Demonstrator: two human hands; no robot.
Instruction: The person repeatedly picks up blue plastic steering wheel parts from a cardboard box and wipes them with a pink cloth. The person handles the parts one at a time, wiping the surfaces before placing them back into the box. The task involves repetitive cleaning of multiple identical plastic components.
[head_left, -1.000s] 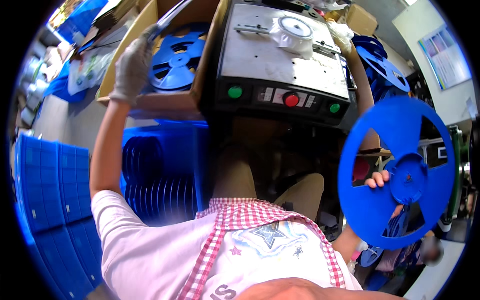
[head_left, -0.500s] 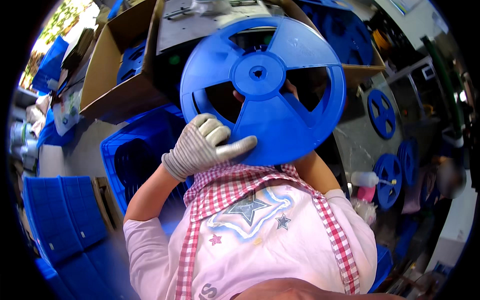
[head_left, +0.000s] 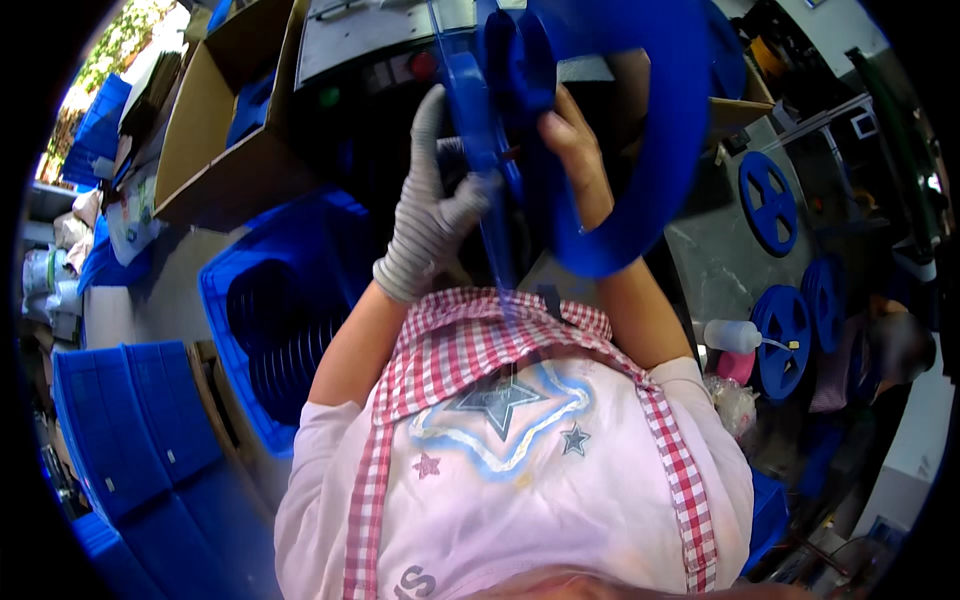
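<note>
A large blue plastic reel [head_left: 650, 190] hangs in front of my chest, turned so that one flange is nearly edge-on and the other bulges to the right, smeared by motion. Bare and reaching between the two flanges, my right hand [head_left: 573, 140] grips the reel near its hub, its fingertips partly hidden. My left hand [head_left: 430, 215], in a grey-white striped glove, is at the edge-on left flange. Its fingers are spread, and one fingertip seems to touch that flange.
A blue crate [head_left: 215, 300] with dark stacked discs stands left of me, below an open cardboard box [head_left: 215, 170]. Blue bins [head_left: 130, 420] are stacked at lower left. More blue reels [head_left: 768, 205] lie on the right-hand surface, near a white bottle [head_left: 732, 335]. A metal plate [head_left: 370, 40] lies ahead.
The reel has turned from face-on to nearly edge-on. My left hand has come off its front face and moved up beside the left flange; my right hand now shows between the flanges.
</note>
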